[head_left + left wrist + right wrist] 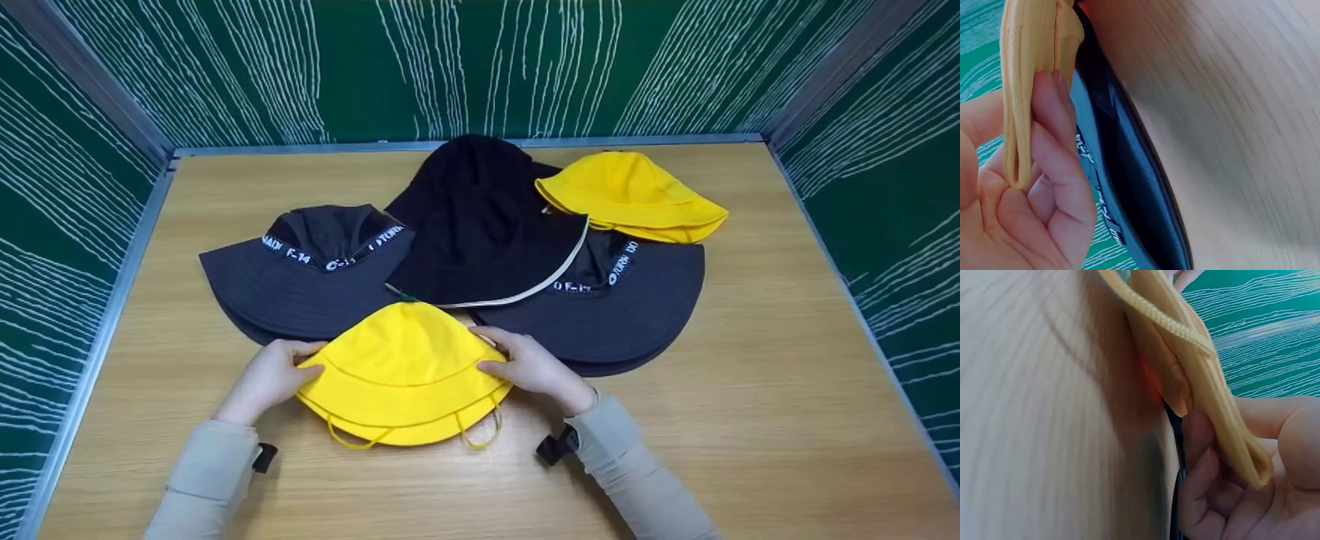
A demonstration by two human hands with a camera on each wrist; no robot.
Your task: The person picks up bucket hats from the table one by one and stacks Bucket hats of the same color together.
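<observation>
A yellow bucket hat (405, 360), folded flat with its crown toward the back, is held between both hands at the front of the pile. My left hand (274, 375) pinches the left end of its brim, thumb on top and fingers beneath. On the opposite end, my right hand (536, 371) grips the brim the same way. Two thin cord loops (480, 435) hang from the front edge. In the left wrist view the folded brim (1019, 112) lies between thumb and curled fingers. The right wrist view shows the brim (1213, 394) and a cord (1157, 318) crossing it.
Behind the held hat lie a dark grey hat (300, 292) at left, a black hat (487, 225) with a white edge in the middle, and another dark grey hat (637, 307) at right. A second yellow hat (630, 195) sits back right. Green panels (480, 75) surround the wooden table (750, 450).
</observation>
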